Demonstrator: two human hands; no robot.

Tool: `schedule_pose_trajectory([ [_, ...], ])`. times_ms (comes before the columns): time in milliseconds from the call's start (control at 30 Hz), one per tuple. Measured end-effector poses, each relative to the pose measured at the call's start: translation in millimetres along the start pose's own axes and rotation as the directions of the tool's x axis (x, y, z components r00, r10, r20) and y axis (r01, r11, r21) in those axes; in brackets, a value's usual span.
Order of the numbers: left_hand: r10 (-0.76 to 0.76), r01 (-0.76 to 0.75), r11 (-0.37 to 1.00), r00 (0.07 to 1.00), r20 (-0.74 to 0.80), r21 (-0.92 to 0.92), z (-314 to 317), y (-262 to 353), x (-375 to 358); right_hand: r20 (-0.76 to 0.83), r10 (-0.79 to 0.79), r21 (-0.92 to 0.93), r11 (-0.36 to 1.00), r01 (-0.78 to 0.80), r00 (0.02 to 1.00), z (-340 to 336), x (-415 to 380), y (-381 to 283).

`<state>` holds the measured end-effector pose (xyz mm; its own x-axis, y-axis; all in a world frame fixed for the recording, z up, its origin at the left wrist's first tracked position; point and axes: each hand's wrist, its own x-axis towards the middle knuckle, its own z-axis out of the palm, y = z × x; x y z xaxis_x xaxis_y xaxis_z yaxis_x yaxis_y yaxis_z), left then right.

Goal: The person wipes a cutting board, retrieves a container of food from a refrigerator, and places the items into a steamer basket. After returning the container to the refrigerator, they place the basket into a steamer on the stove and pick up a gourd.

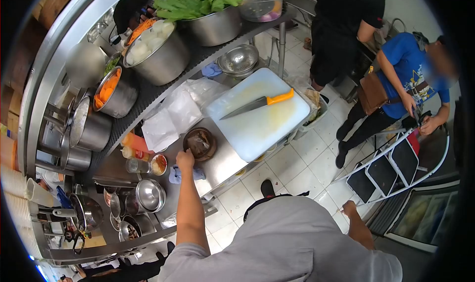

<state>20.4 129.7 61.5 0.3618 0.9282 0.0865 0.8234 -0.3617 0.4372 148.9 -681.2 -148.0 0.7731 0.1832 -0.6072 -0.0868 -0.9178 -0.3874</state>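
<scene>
My left hand [185, 160] reaches over the steel counter, its fingers closed at the near-left edge of a round brown clay pot [211, 146]. Something dark and shiny lies inside the pot. Under my left wrist is a blue cloth [198, 174]. To the pot's right, a white cutting board [242, 138] carries a knife [262, 103] with a yellow handle. White plastic sheets [161, 129] lie behind the pot. My right hand [349, 208] hangs low at my right side, near a step ladder, its fingers curled in; I see nothing in it.
An upper shelf [153, 86] holds steel pots of cut vegetables and leafy greens [200, 2]. Sauce bottles [136, 142], a glass jar [138, 166] and stacked steel bowls [150, 194] stand to the left. A person in blue [398, 59] is beyond the step ladder [381, 171]; another wears black [341, 25].
</scene>
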Motion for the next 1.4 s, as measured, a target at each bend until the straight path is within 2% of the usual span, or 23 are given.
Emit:
schedule_pose_trajectory([
  [33,-0.074,0.073,0.997,0.997,0.021,0.015,5,-7,3,-0.116,0.099,0.071,0.993,-0.091,0.988,-9,-22,-16],
  [67,-0.064,0.064,0.998,0.998,0.016,0.016,11,-11,8,-0.087,-0.098,-0.013,0.995,0.097,0.991,9,-9,32],
  [100,-0.189,0.204,0.973,0.973,0.13,-0.108,21,-19,15,-0.092,-0.096,-0.003,0.995,0.097,0.991,18,-10,74],
  [133,-0.292,0.349,0.913,0.92,0.259,-0.21,24,-21,14,-0.073,-0.416,-0.205,0.896,0.395,0.906,23,-15,109],
  [167,-0.28,0.337,0.917,0.924,0.261,-0.211,21,-16,6,0.005,-0.681,-0.386,0.674,0.629,0.733,26,-20,131],
  [200,-0.254,0.268,0.957,0.959,0.124,-0.113,17,-7,-6,-0.01,-0.674,-0.385,0.685,0.619,0.739,23,-42,129],
  [233,-0.205,0.205,0.979,0.979,-0.009,-0.007,13,6,-18,-0.21,-0.321,-0.122,0.946,0.301,0.924,16,-79,115],
  [267,-0.271,0.254,0.958,0.955,-0.123,-0.134,1,33,-38,-0.281,0.113,0.205,0.977,-0.056,0.953,11,-100,114],
  [300,-0.205,0.173,0.975,0.944,-0.26,-0.139,4,48,-53,-0.291,0.132,0.219,0.973,-0.068,0.948,7,-111,122],
  [367,0.023,-0.108,0.975,0.916,-0.4,-0.192,18,82,-91,-0.323,0.348,0.652,0.756,-0.059,0.88,30,-144,174],
  [400,0.176,-0.301,0.916,0.896,-0.408,-0.267,32,106,-117,-0.55,-0.021,0.165,0.977,0.132,0.835,35,-163,196],
  [433,0.236,-0.343,0.878,0.917,-0.323,-0.332,55,132,-143,-0.525,0.104,0.18,0.984,-0.009,0.845,27,-184,191],
  [467,0.312,-0.357,0.825,0.934,-0.174,-0.437,68,170,-187,-0.468,0.528,0.6,0.779,-0.184,0.709,-8,-221,129],
  [500,0.453,-0.4,0.769,0.891,-0.017,-0.499,95,198,-225,-0.692,0.382,0.265,0.924,-0.277,0.613,-17,-240,126],
  [533,0.588,-0.378,0.713,0.781,0.211,-0.59,104,229,-275,-0.523,0.556,0.476,0.82,-0.32,0.646,-41,-258,115],
  [600,0.867,-0.343,0.456,0.378,0.324,-0.821,209,244,-354,-0.69,0.524,0.458,0.85,-0.259,0.5,-57,-289,116],
  [633,0.916,-0.464,0.399,0.157,0.37,-0.791,189,272,-415,-0.752,0.529,0.459,0.849,-0.262,0.394,-75,-308,108],
  [733,0.793,-0.64,0.117,-0.4,0.459,-0.759,154,322,-568,-0.72,0.613,0.612,0.782,-0.119,0.324,-119,-383,103],
  [867,0.631,-0.495,-0.241,-0.734,0.253,-0.835,72,387,-696,-0.857,0.514,0.51,0.841,-0.184,-0.025,-170,-473,105],
  [933,0.659,-0.295,-0.272,-0.75,0.046,-0.916,60,410,-730,-0.859,0.494,0.512,0.835,-0.203,-0.134,-199,-516,97],
  [1100,0.61,-0.217,-0.233,-0.792,0.032,-0.948,64,470,-785,-0.9,0.365,0.423,0.863,-0.278,-0.237,-258,-576,75],
  [1233,0.603,-0.129,-0.092,-0.796,0.048,-0.987,75,507,-839,-0.971,0.176,0.232,0.856,-0.462,-0.162,-312,-590,73],
  [1400,0.479,0.038,-0.019,-0.877,-0.042,-0.999,63,557,-917,-0.989,-0.111,0.005,0.64,-0.768,-0.099,-388,-583,87],
])
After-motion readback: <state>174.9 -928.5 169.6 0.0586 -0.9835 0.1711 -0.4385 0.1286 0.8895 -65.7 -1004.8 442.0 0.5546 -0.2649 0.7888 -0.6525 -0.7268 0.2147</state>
